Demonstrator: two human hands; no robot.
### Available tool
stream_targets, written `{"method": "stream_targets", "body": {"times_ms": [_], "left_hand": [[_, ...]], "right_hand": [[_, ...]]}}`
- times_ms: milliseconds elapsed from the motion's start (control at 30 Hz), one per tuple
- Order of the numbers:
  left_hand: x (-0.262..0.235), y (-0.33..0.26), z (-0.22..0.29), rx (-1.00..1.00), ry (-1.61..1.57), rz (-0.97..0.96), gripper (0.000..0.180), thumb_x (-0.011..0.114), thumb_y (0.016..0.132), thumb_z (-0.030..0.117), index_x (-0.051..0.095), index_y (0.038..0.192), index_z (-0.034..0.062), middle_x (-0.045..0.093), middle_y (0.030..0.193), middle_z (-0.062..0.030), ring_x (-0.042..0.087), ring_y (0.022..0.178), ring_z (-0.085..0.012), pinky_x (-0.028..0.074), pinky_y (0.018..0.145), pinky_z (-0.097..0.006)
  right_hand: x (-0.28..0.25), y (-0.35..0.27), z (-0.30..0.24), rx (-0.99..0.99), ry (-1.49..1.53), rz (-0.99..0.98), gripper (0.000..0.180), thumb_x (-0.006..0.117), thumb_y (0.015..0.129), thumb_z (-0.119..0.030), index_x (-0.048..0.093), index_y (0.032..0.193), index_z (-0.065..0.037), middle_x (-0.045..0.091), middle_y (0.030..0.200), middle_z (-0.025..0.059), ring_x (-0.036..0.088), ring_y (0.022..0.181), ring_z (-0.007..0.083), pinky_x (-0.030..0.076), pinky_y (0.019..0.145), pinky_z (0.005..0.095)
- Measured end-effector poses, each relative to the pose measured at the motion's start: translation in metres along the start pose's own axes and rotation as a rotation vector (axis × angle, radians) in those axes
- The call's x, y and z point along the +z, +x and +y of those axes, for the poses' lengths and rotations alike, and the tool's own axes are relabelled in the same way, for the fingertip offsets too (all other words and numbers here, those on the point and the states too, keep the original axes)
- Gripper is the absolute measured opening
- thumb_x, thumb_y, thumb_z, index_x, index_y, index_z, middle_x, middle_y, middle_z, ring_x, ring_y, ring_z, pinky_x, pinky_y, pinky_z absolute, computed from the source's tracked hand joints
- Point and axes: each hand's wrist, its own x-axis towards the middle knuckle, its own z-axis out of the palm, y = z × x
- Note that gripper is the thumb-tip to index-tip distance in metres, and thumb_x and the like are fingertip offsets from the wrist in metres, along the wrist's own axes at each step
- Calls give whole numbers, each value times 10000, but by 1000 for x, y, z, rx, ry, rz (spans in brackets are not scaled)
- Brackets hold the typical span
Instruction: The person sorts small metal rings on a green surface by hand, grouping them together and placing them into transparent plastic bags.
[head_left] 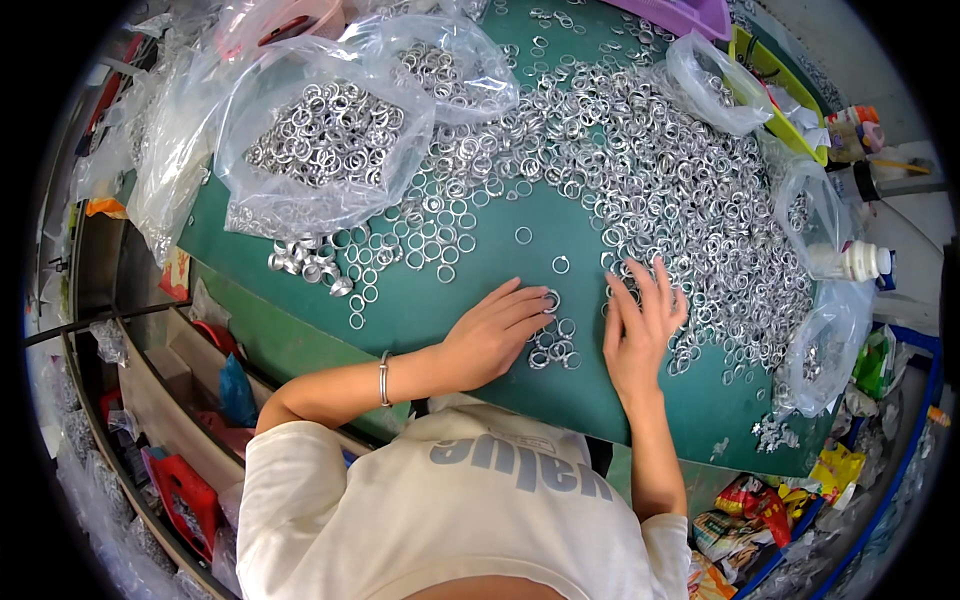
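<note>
A large heap of silver metal rings (660, 150) spreads over the green tabletop (470, 280), thickest on the right. My left hand (500, 335) lies low on the table, its fingertips at a small group of rings (553, 345) in front of me. Fingers spread, my right hand (642, 325) rests at the near edge of the heap, with rings around its fingertips. Neither hand visibly lifts a ring. Two single rings, one of them a loose ring (560, 265), lie between the hands and the heap. What lies under the fingers is hidden.
Open clear plastic bags of rings (325, 135) stand at the far left. More clear bags (830, 345) line the right edge, beside a white bottle (862, 262). A yellow-green basket (780, 95) sits far right. Left of the table are open drawers (165, 370); snack packets (750, 510) lie lower right.
</note>
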Motion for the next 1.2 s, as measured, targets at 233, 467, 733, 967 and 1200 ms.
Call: {"method": "stream_targets", "body": {"times_ms": [233,467,733,967,1200], "left_hand": [[9,14,9,-31,-8,-86,417,571,890,82,492,1288,-11,417,1408,-177,365,1344,-338,311,1109,-480],[7,15,11,8,-198,-91,431,587,870,42,497,1290,10,433,1403,-163,370,1343,-334,333,1098,-478],[7,84,-2,148,88,-21,498,581,801,-37,493,1290,-2,447,1400,-151,373,1343,-331,296,1121,-477],[14,85,-8,80,308,-123,513,584,757,-34,512,1265,-12,467,1378,-163,384,1335,-336,275,1119,-506],[4,92,-27,-119,502,94,364,583,855,54,550,1212,-9,521,1311,-156,427,1297,-321,317,1078,-505]], "right_hand": [[18,23,8,-140,-139,-194,388,631,874,-211,585,1258,-179,441,1417,41,334,1364,305,237,1066,602],[-7,-4,54,-37,-259,-119,315,679,841,-207,645,1155,-203,457,1400,42,364,1347,284,235,1074,577],[-22,-27,64,241,-130,121,254,664,808,-84,666,1062,-88,502,1330,111,392,1312,342,219,1073,535],[-10,-3,67,376,-72,266,343,561,805,5,622,1134,-73,513,1296,123,406,1298,326,224,1061,518],[11,22,36,67,-127,-47,412,596,853,-114,557,1263,-101,441,1389,118,322,1360,342,195,1073,623]]}}
